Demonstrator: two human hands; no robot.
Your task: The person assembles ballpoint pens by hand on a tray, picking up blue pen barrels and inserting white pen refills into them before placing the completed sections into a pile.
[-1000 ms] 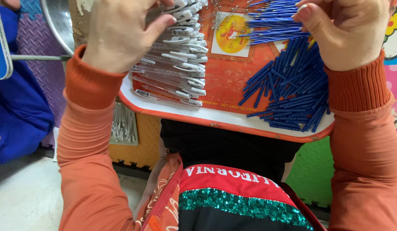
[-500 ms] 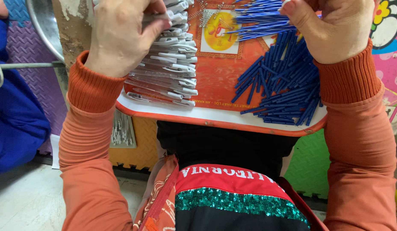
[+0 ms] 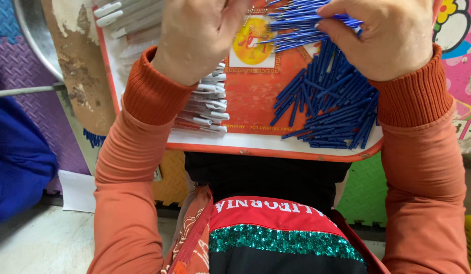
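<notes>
A big orange tray (image 3: 255,144) with a white rim lies across the person's lap, and both hands work over its far part. The near rim runs left to right, just above the dark clothes. A bare orange strip runs down the middle of the tray, between two piles.

On the right half lies a heap of blue sticks (image 3: 332,109). Most of them slant, with their long sides going from near-left up to far-right, and a few cross the others. The heap reaches almost to the near rim and the right edge.

On the left half lies a stack of white caps (image 3: 207,109), side by side, each one long from left to right with its tip toward the middle.

The right hand (image 3: 385,38) is curled over a bunch of blue sticks (image 3: 306,23) at the top, and this bunch lies almost flat, left to right. The fingers are bent around it.

The left hand (image 3: 200,38) rests on the white caps with its fingers bent down. I cannot tell if it holds any.
</notes>
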